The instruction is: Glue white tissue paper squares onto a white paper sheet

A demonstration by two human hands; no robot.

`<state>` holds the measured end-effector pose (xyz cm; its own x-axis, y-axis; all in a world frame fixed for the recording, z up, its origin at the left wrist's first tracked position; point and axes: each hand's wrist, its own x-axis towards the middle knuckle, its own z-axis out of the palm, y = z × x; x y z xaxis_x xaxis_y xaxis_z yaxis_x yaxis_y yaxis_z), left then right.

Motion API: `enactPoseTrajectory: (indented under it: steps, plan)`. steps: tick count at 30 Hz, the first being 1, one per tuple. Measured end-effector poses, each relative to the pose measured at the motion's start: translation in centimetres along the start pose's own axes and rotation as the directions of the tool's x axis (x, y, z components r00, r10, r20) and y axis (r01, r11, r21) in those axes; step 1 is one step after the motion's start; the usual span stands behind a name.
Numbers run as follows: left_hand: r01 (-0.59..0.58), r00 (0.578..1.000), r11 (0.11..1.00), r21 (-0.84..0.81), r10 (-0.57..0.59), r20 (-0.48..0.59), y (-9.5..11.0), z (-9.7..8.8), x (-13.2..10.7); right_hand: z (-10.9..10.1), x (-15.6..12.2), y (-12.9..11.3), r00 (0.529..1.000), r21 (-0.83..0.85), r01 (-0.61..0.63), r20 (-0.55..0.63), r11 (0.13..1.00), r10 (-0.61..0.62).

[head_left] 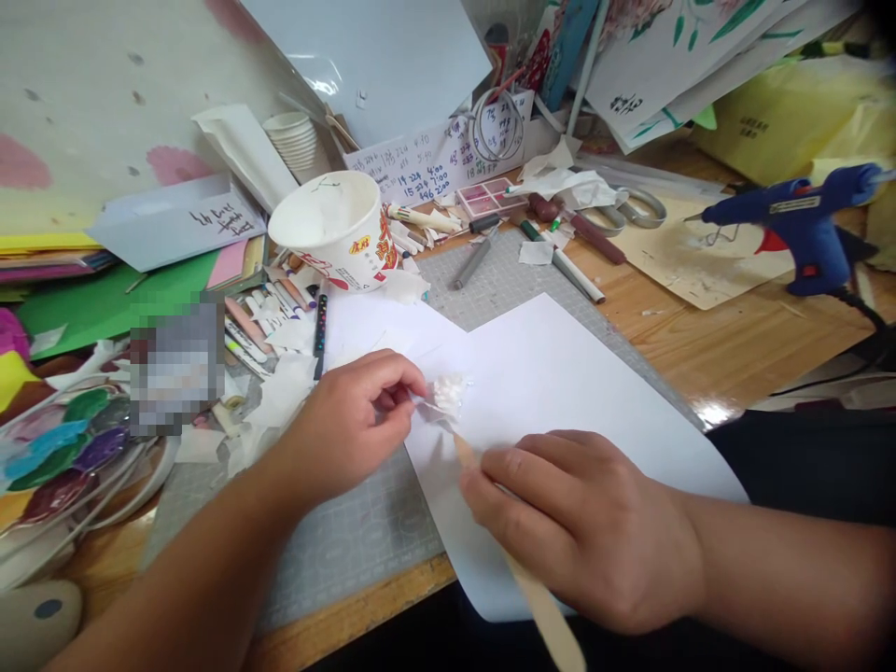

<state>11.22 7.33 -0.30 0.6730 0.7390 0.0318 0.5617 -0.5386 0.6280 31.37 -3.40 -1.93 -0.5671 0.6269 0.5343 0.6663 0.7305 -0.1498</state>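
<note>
A craft or art workspace around me, a wooden desk (pixel 654 338) before me with a gray cutting mat (pixel 350 546), markers (pixel 476 259) strewn about, paints (pixel 105 450) in many colors, a blue glue gun (pixel 798 222), colored paper (pixel 91 303), sheets painted with leaves (pixel 686 70) behind

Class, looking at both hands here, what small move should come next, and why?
Probably guide the wooden stick lightly against the white lumpy piece: the right hand grips the stick, its tip sits close to the piece, and the left hand seems to pinch the piece's edge.
</note>
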Motion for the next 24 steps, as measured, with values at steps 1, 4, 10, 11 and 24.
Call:
enactPoseTrajectory:
  steps: [1,4,10,11,24]
  plan:
    - [0.009,1.000,1.000,0.006,-0.008,-0.005,-0.1,-0.2,0.0,0.0,-0.3,0.2,0.999,0.037,-0.008,-0.033,0.999,0.009]
    - [0.013,1.000,0.999,0.037,-0.014,0.017,-0.1,-0.5,0.1,-0.1,-1.0,0.7,0.995,0.121,-0.067,-0.069,0.990,0.076]
    - [0.000,0.998,0.996,0.087,-0.005,0.061,-0.3,0.0,0.3,-0.2,-0.4,0.8,0.999,0.125,-0.031,-0.036,0.992,0.035]
    - [-0.001,0.998,0.996,0.089,-0.004,0.065,-0.2,0.1,0.3,-0.2,-0.1,0.8,0.999,0.103,-0.030,-0.020,0.994,0.032]
    - [-0.015,0.998,0.997,0.081,0.010,0.065,0.3,0.6,0.3,0.4,1.2,0.5,0.995,-0.041,-0.012,0.099,0.999,0.016]
